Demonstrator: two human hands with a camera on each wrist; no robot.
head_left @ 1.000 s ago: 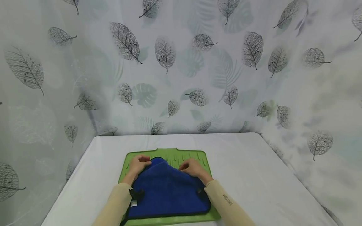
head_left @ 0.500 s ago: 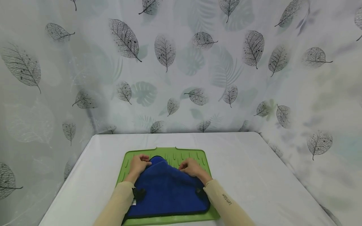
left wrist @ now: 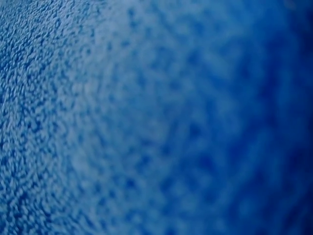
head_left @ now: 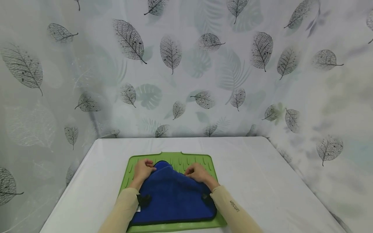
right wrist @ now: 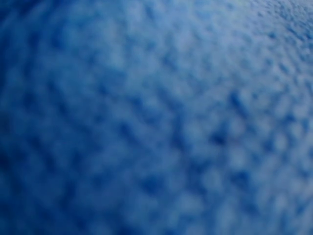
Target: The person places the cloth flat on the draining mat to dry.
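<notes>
A blue fabric mat point(head_left: 177, 197) with a dark bound edge lies over a green ridged plastic tray point(head_left: 201, 160), its far side bunched and folded toward the near side. At the far left of the mat my left hand point(head_left: 142, 170) pinches the fabric edge beside a rounded blue corner. My right hand point(head_left: 199, 173) pinches the far edge on the right, fingers curled in. Both wrist views are filled by close, blurred blue pile of the mat point(left wrist: 122, 117), and no fingers show there. A small white tag point(head_left: 138, 209) sticks out near the left forearm.
A white-covered table point(head_left: 247, 174) spreads around the tray. Behind it and at both sides hang pale leaf-patterned curtains point(head_left: 186, 81). Black wrist cameras point(head_left: 144, 200) sit under the cream sleeves, low over the mat.
Both hands stay in place on the mat's far edge. The left wrist shifts slightly inward early on, and the view moves a little; the mat stays as it was.
</notes>
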